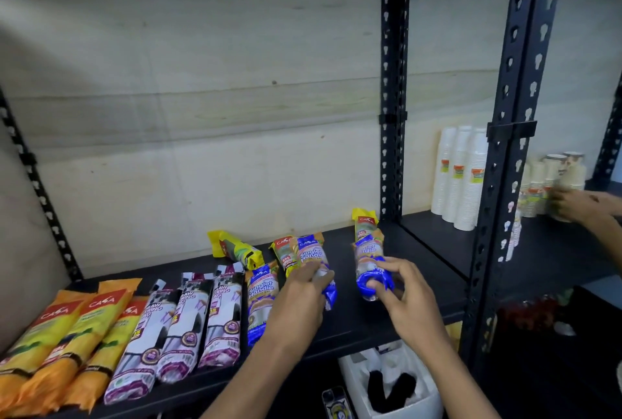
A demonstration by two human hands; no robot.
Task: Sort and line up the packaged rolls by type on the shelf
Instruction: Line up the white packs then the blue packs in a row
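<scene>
I see my left grip (pixel 303 294) clasping a blue-ended plastic-wrapped roll (pixel 313 255) and my right grip (pixel 404 287) clasping a second blue roll (pixel 367 260), both lying front-to-back on the black metal shelf (pixel 420 250), the left one nearer the lined-up blue roll (pixel 262 297).

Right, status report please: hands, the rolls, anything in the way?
Left hand grips blue roll. Right hand grips second blue roll. Loose yellow roll lies behind sorted row, not blocking.

Three sleeves of white cups (pixel 459 179) are standing upright side by side off to the right, with shorter stacks of beige cups (pixel 535 189) sitting near them. Down below, a white box (pixel 351 366) is holding something black (pixel 387 385).
</scene>
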